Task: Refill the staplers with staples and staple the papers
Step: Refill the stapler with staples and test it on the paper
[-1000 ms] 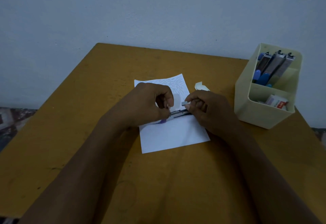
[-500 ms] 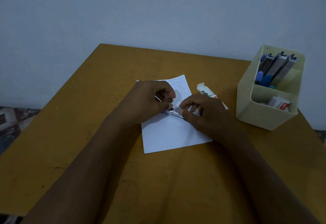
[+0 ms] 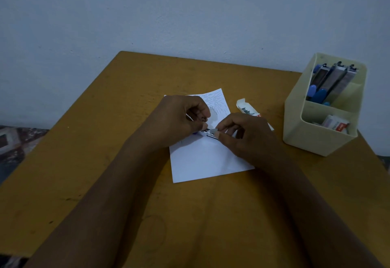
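Drew right hand (image 3: 247,134) nearer since a second ago, uncovering staple box (image 3: 248,108) behind it on table (image 3: 105,162). Found left hand (image 3: 179,119) curled round stapler (image 3: 207,133), held low over paper (image 3: 202,162) mid-table, with purple end showing under fingers. Saw right thumb and forefinger pinching small grey strip (image 3: 213,130) against stapler's metal channel. Could not judge strip as in or out of channel. Noted bin (image 3: 316,141) at right, well apart, holding three spare staplers (image 3: 335,81) upright and second box (image 3: 335,123) in front compartment.
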`<act>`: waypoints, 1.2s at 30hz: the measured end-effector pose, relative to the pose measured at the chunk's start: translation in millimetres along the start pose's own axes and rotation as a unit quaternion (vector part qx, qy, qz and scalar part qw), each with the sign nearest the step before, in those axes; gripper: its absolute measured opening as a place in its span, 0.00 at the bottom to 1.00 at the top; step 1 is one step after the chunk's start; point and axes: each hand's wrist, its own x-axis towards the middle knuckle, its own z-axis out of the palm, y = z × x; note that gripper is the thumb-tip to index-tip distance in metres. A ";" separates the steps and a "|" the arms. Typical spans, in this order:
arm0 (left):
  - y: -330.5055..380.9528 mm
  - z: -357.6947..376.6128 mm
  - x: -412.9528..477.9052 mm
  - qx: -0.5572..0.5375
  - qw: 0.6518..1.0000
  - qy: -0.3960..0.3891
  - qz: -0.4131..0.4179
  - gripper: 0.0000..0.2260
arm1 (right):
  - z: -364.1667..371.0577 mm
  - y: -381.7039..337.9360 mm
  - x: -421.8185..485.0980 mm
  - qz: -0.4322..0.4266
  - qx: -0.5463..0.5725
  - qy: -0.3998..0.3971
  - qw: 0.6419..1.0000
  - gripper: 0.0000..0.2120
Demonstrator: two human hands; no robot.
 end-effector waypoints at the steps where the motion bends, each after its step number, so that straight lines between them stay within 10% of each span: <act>1: -0.2 0.0 -0.1 -0.003 1.000 0.001 0.000 0.08 | 0.1 0.1 -0.2 -0.001 -0.003 -0.003 1.000 0.05; 36: 2.1 -1.5 -0.4 -0.008 1.000 -0.007 -0.007 0.09 | -7.9 1.0 -0.4 -0.002 -0.020 -0.020 1.000 0.12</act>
